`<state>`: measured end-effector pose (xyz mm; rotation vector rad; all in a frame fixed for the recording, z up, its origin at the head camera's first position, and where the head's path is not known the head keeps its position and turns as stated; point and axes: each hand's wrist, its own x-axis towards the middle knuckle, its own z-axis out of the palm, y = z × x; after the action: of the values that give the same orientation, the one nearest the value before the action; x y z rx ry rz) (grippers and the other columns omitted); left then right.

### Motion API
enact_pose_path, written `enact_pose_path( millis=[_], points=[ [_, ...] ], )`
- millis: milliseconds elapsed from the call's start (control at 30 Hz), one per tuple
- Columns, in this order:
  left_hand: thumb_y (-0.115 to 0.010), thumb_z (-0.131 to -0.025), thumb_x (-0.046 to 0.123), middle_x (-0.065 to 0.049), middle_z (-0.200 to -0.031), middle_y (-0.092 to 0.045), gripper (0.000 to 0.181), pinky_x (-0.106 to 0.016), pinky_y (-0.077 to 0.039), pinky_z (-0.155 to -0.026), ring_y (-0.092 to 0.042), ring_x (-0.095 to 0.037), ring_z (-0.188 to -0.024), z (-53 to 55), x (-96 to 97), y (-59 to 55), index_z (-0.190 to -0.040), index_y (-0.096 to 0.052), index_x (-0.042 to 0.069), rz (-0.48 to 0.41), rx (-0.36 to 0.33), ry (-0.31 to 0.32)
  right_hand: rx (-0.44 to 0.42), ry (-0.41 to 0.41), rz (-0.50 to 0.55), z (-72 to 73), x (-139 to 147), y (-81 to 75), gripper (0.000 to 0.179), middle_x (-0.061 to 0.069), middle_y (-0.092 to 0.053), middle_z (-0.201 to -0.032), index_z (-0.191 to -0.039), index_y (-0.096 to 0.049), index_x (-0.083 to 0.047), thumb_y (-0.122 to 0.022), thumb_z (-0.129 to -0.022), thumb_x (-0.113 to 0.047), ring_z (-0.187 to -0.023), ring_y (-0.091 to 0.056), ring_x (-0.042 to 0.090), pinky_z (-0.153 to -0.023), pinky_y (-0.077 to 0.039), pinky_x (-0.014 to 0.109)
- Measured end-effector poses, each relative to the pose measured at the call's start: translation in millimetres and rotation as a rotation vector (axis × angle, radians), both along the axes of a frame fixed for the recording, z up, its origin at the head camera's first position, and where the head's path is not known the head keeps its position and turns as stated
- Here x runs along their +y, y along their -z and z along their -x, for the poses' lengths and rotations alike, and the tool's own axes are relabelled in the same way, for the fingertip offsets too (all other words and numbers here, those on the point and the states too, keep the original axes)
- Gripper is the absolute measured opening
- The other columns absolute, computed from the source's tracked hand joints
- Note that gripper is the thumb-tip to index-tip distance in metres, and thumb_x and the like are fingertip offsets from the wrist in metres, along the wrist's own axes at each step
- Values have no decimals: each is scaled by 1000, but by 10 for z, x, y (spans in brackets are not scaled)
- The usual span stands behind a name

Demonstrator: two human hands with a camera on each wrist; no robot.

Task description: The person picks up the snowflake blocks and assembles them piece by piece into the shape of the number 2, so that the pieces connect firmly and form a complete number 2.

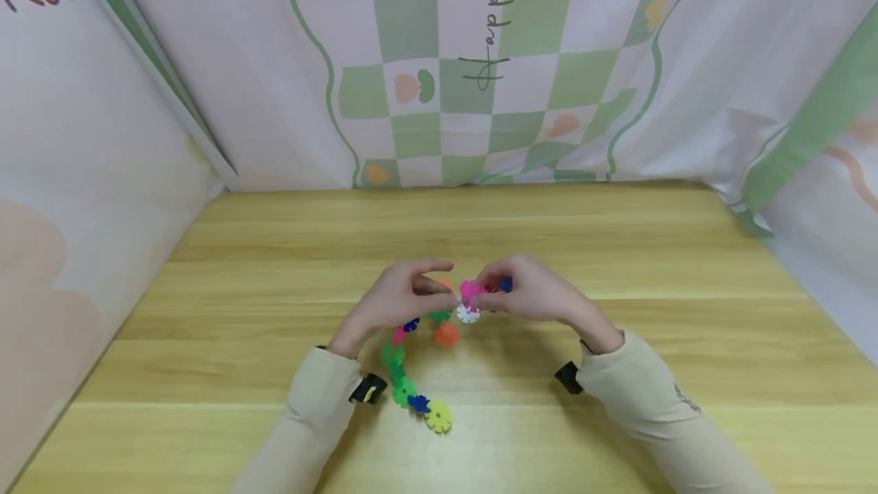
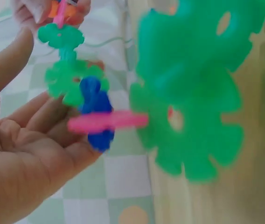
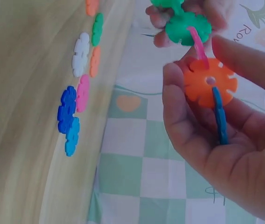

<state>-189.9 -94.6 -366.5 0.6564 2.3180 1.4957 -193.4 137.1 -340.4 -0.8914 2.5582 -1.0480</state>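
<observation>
1. The right hand [image 1: 528,290] grasps the orange disc [image 3: 198,85] with curled fingers; this disc is a part of the chain [image 1: 405,391].
2. In the right wrist view, a blue piece [image 3: 220,119] meets the orange disc at five o'clock; a pink piece [image 3: 198,44], at eleven o'clock, leads to a green disc [image 3: 187,30].
3. The left hand [image 1: 394,299] is relaxed, thumb and fingers apart; the chain passes before it, but I cannot tell if they touch.
4. In the head view, the chain's yellow disc [image 1: 439,425] is at six o'clock from between the hands.
5. In the right wrist view, a white disc [image 3: 80,55] lies on the wooden table [image 1: 617,250], about nine o'clock from the orange disc.
</observation>
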Motion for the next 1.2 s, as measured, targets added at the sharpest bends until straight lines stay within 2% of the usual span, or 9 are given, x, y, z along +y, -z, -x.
enact_pose_path(
  millis=[133, 300, 400, 567, 767, 867, 1000, 1100, 1200],
  points=[
    [-64, -94, 28, -6, -114, -68, 43, -35, -53, -87, -64, -18, -104, 0, -83, -96, -132, -56, 10, 8, 64, -109, -2, 90, 26, -5, 38, -54, 12, -2, -69, -81, -92, -73, -8, -69, -89, -19, -64, -56, 13, -58, -48, 30],
    [-63, -94, 27, -7, -118, -66, 36, -38, -51, -90, -62, -20, -106, -31, -167, -241, -126, -61, 9, -78, 126, -266, -2, 188, 69, -19, 86, -122, 19, 2, -70, -89, -101, -72, -7, -68, -91, -23, -69, -59, 17, -60, -49, 30],
    [-64, -94, 23, -7, -112, -67, 30, -36, -52, -88, -63, -18, -101, -37, -183, -276, -120, -64, 8, -120, 165, -307, -13, 253, 101, -28, 101, -146, 22, 3, -69, -92, -102, -72, -10, -68, -91, -28, -74, -61, 17, -61, -50, 31],
    [-63, -94, 19, -6, -100, -70, 24, -39, -54, -78, -65, -18, -87, -38, -157, -255, -113, -67, 4, -133, 155, -256, -5, 342, 182, -20, 120, -153, 26, 7, -72, -94, -105, -71, -6, -66, -93, -28, -77, -65, 17, -63, -53, 32],
    [-59, -97, 21, -12, -94, -69, 25, -49, -55, -74, -65, -34, -86, -75, -46, -180, -112, -67, 2, -125, 68, -74, 38, 445, 294, -32, 98, -146, 27, 9, -72, -94, -106, -71, -7, -65, -93, -29, -79, -68, 18, -68, -56, 31],
    [-56, -99, 22, -19, -99, -69, 33, -48, -55, -75, -66, -38, -87, -115, 21, -112, -120, -63, -3, -133, 12, -24, 24, 456, 377, -64, 23, -94, 28, 10, -71, -97, -108, -70, -6, -66, -92, -28, -80, -69, 19, -69, -57, 32],
    [-51, -101, 28, -21, -110, -67, 47, -46, -55, -81, -67, -35, -93, -167, 103, -71, -137, -48, -2, -167, -78, -69, -46, 442, 495, -121, -141, -29, 30, 14, -68, -104, -111, -68, -3, -66, -92, -25, -79, -69, 19, -73, -57, 32],
    [-49, -101, 31, -21, -119, -64, 51, -48, -53, -85, -66, -34, -99, -165, 171, -82, -143, -40, 2, -229, -86, -115, -112, 438, 580, -168, -239, -4, 28, 16, -65, -106, -111, -66, 1, -65, -93, -20, -78, -69, 21, -73, -58, 33],
    [-50, -101, 29, -20, -122, -62, 48, -49, -53, -86, -65, -32, -103, -146, 227, -93, -141, -42, 5, -297, -55, -148, -186, 416, 649, -213, -292, 24, 26, 19, -62, -106, -112, -61, 6, -62, -95, -14, -79, -69, 26, -72, -58, 33]
  ],
)
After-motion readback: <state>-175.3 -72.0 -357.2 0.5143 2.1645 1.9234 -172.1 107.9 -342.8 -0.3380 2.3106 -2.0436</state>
